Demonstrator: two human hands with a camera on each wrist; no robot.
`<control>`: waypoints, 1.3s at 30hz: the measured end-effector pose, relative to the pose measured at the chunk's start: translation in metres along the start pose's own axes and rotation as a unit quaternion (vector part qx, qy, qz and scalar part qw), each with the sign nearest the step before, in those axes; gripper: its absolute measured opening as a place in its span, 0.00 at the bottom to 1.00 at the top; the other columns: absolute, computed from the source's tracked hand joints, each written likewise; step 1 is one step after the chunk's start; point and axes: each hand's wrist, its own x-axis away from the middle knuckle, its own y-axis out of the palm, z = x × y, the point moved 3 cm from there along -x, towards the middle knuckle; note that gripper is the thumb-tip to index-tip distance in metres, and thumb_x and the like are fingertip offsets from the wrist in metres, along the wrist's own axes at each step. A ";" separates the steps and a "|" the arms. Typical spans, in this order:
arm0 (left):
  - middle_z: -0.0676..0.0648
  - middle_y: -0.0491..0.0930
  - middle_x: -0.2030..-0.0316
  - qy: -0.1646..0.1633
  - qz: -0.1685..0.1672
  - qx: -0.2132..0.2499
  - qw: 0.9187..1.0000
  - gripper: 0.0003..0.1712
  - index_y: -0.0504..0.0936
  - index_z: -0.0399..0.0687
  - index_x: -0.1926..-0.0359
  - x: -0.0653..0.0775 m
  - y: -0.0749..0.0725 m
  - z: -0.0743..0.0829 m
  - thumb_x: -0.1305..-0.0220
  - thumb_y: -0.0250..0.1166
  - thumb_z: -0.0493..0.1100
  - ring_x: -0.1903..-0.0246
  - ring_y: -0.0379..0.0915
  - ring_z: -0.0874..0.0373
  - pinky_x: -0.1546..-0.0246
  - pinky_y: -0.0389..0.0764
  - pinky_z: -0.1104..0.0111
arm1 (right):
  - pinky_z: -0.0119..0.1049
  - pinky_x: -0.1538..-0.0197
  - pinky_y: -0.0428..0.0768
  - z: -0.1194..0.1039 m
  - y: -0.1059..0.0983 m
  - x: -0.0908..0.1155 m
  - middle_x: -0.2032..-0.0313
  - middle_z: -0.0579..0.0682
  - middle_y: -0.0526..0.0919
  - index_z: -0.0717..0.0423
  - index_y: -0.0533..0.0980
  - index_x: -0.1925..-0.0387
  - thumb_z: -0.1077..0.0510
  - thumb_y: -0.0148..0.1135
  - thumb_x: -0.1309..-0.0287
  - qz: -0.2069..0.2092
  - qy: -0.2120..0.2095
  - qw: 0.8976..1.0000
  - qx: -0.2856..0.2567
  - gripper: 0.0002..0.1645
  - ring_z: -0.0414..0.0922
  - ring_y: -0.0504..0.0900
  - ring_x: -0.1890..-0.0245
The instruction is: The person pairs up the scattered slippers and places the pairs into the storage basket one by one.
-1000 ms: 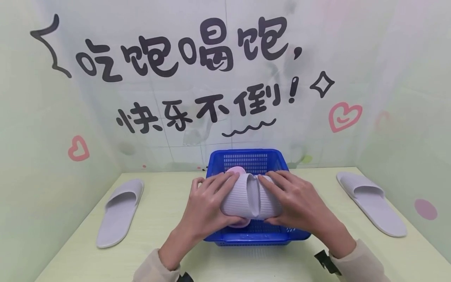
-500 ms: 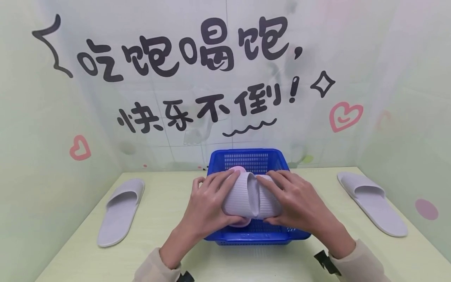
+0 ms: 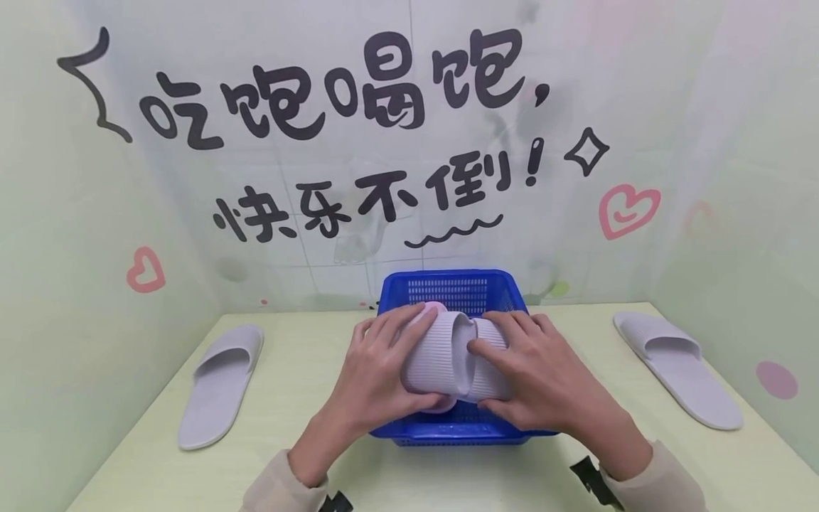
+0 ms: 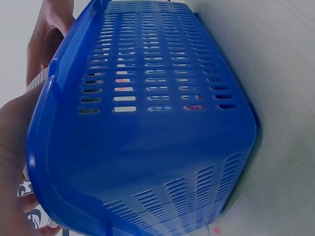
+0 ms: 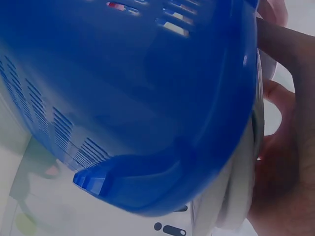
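Note:
Two pale grey ribbed slippers meet at their openings above the blue basket (image 3: 467, 430). My left hand (image 3: 377, 373) grips the left slipper (image 3: 431, 363), fingers over its top and thumb below. Around the right slipper (image 3: 489, 373) curls my right hand (image 3: 553, 377), its index fingertip at the gap between the two. A pink rounded edge (image 3: 433, 308) shows behind the left slipper, and the rest of that pink thing is mostly hidden. In the right wrist view, pale soles (image 5: 236, 182) lie along the basket rim beside my right hand (image 5: 278, 167). The basket wall hides much in both wrist views.
A single grey slipper (image 3: 220, 387) lies on the table (image 3: 307, 341) at the left. Another grey slipper (image 3: 681, 373) lies at the right. Behind the basket stands a pale wall (image 3: 320, 277) with large black lettering, and side walls flank the table.
My right hand has shifted slightly right and down, and its index finger has moved into the gap between the slippers. The left hand has hardly moved.

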 end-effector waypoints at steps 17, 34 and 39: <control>0.38 0.67 0.26 -0.119 0.081 0.133 0.980 0.55 0.65 0.52 0.23 0.002 0.002 -0.029 0.40 0.60 0.79 0.28 0.66 0.40 0.36 0.71 0.34 | 0.49 0.63 0.83 0.013 -0.006 -0.002 0.46 0.59 0.82 0.47 0.77 0.50 0.25 0.81 0.67 0.019 0.106 0.994 -0.002 0.47 0.56 0.84 0.56; 0.33 0.56 0.24 -0.328 -0.093 0.263 0.902 0.40 0.66 0.49 0.24 0.022 0.040 -0.066 0.36 0.66 0.46 0.24 0.56 0.34 0.29 0.63 0.34 | 0.48 0.66 0.82 0.038 -0.022 -0.047 0.51 0.65 0.80 0.54 0.76 0.51 0.36 0.74 0.45 -0.127 0.223 0.956 -0.138 0.32 0.56 0.82 0.59; 0.31 0.55 0.24 -0.367 -0.120 0.304 0.871 0.41 0.68 0.47 0.25 0.028 0.051 -0.068 0.42 0.58 0.36 0.25 0.56 0.30 0.28 0.60 0.34 | 0.47 0.65 0.80 0.045 -0.011 -0.063 0.54 0.65 0.78 0.54 0.76 0.52 0.42 0.70 0.37 -0.178 0.246 0.941 -0.152 0.24 0.59 0.79 0.56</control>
